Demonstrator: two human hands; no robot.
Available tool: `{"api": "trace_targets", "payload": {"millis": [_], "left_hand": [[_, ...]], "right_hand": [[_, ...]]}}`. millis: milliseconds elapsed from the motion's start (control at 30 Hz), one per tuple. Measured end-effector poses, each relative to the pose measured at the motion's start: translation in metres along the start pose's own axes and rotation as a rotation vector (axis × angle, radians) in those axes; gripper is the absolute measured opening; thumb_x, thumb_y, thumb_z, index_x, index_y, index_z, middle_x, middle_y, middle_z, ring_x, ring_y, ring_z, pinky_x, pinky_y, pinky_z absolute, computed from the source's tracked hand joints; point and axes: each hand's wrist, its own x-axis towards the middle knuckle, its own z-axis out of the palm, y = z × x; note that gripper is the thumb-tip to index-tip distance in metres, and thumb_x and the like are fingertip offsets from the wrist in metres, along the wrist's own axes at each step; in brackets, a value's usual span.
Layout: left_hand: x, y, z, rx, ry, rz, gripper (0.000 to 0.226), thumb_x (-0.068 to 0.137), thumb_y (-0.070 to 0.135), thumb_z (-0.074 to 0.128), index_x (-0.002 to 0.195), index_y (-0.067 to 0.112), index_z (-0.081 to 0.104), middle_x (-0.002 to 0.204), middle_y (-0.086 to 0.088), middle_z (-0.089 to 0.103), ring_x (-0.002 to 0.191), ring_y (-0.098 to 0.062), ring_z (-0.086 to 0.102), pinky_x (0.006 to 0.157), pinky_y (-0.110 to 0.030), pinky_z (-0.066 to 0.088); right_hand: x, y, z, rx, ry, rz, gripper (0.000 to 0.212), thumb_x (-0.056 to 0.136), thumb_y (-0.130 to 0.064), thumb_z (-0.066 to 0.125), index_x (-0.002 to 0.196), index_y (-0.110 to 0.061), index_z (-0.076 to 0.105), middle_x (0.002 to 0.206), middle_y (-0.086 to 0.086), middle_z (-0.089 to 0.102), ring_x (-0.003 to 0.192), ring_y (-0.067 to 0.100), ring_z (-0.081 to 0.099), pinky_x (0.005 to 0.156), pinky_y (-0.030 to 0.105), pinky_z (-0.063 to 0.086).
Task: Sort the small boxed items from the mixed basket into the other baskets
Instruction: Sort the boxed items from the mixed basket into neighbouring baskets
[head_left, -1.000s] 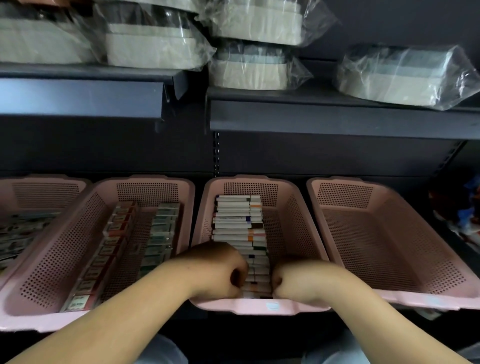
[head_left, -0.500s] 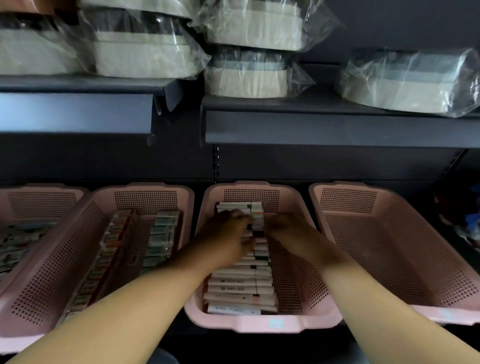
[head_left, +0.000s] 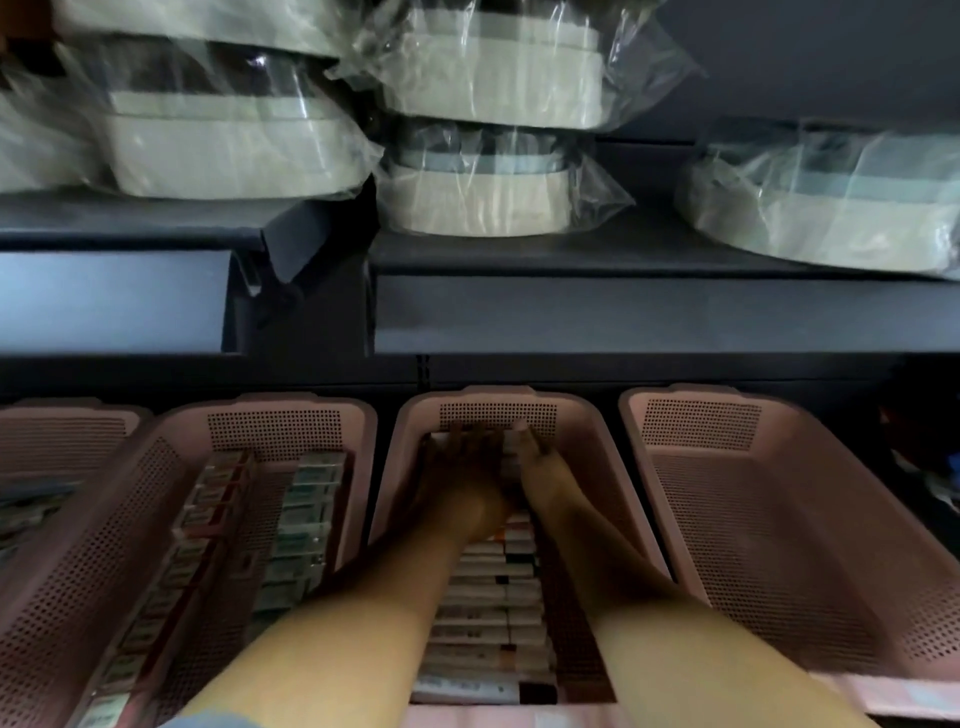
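Observation:
A row of small white boxes with coloured ends fills the middle pink basket from front to back. Both my hands reach to the far end of that row. My left hand lies flat on the rearmost boxes with its fingers stretched toward the basket's back wall. Beside it, touching or nearly touching, my right hand rests on the same boxes, fingers pointing forward. The picture is blurred, and the boxes under my hands are hidden.
The pink basket to the left holds two rows of boxes. A further basket sits at the far left. The right basket holds nothing. A dark shelf with plastic-bagged goods hangs close above.
My hands went from curled at the basket's near rim, along the row, to its far end, and the fingers straightened. The view has tilted and moved closer.

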Motion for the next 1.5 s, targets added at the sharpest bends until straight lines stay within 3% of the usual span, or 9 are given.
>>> {"api": "trace_targets", "payload": {"millis": [167,300,467,600,867,1167,1300,1400,1500], "left_hand": [[0.008,-0.007,0.012,0.013,0.031,0.039,0.074,0.093,0.070,0.039,0.160,0.042,0.023,0.169,0.004,0.025,0.156,-0.028,0.021,0.122,-0.059,0.022],[0.005,-0.005,0.008,-0.014,0.023,0.036,0.069,0.095,0.062,0.044,0.159,0.043,0.025,0.167,0.004,0.029,0.154,-0.026,0.025,0.121,-0.058,0.025],[0.001,-0.005,0.004,-0.065,0.020,0.026,0.068,0.096,0.059,0.048,0.158,0.040,0.030,0.167,0.004,0.029,0.153,-0.025,0.027,0.122,-0.056,0.026],[-0.006,-0.002,-0.004,-0.018,-0.013,0.000,0.071,0.101,0.047,0.051,0.163,0.035,0.020,0.170,-0.001,0.019,0.157,-0.028,0.018,0.126,-0.056,0.018],[0.005,-0.006,0.004,0.038,-0.041,0.012,0.076,0.100,0.053,0.050,0.165,0.032,0.016,0.173,-0.001,0.014,0.159,-0.027,0.013,0.126,-0.058,0.017],[0.006,-0.002,0.001,0.068,-0.028,0.025,0.067,0.099,0.054,0.051,0.160,0.035,0.030,0.167,-0.002,0.030,0.153,-0.029,0.028,0.121,-0.058,0.028],[0.001,-0.001,-0.008,-0.071,-0.015,-0.007,0.054,0.094,0.049,0.059,0.147,0.039,0.050,0.151,0.003,0.053,0.137,-0.026,0.050,0.112,-0.053,0.043],[-0.008,-0.002,-0.014,-0.127,0.005,-0.002,0.050,0.095,0.059,0.050,0.142,0.044,0.050,0.149,0.008,0.054,0.136,-0.022,0.051,0.113,-0.053,0.042],[-0.030,0.001,-0.018,-0.073,0.020,0.029,0.058,0.102,0.054,0.045,0.156,0.035,0.038,0.161,0.004,0.041,0.149,-0.024,0.036,0.123,-0.051,0.028]], "right_hand": [[0.027,0.026,0.008,-0.024,-0.010,0.021,0.094,0.063,-0.099,0.033,0.118,-0.030,0.067,0.118,0.005,0.070,0.115,0.028,0.062,0.110,0.048,0.042],[-0.002,-0.001,0.008,-0.009,-0.047,-0.011,0.051,0.097,-0.065,0.041,0.122,-0.026,0.062,0.119,0.003,0.064,0.119,0.029,0.059,0.111,0.044,0.042],[0.001,0.001,0.008,-0.044,-0.017,-0.085,0.045,0.105,-0.049,0.037,0.129,-0.017,0.058,0.126,0.012,0.061,0.108,0.026,0.057,0.100,0.029,0.040],[0.001,0.003,0.014,-0.051,-0.078,-0.100,0.046,0.105,-0.050,0.034,0.135,-0.021,0.055,0.137,0.011,0.058,0.122,0.026,0.054,0.106,0.030,0.036],[0.010,0.010,0.017,-0.059,-0.074,-0.108,0.054,0.102,-0.059,0.033,0.140,-0.024,0.048,0.139,0.009,0.057,0.124,0.027,0.054,0.105,0.032,0.038],[0.009,0.004,0.011,-0.094,-0.099,-0.074,0.049,0.105,-0.053,0.034,0.140,-0.023,0.049,0.135,0.003,0.053,0.130,0.027,0.049,0.105,0.030,0.033],[0.003,-0.011,0.008,-0.121,-0.123,-0.022,0.075,0.091,-0.073,0.033,0.140,-0.021,0.053,0.140,0.007,0.056,0.132,0.032,0.050,0.117,0.045,0.033],[0.010,-0.005,0.001,-0.060,-0.107,-0.006,0.075,0.087,-0.074,0.039,0.134,-0.019,0.061,0.134,0.009,0.063,0.123,0.029,0.058,0.112,0.047,0.042],[0.003,0.003,-0.008,-0.020,-0.037,0.046,0.078,0.083,-0.077,0.041,0.125,-0.017,0.068,0.119,0.010,0.070,0.108,0.028,0.066,0.103,0.045,0.050]]}}
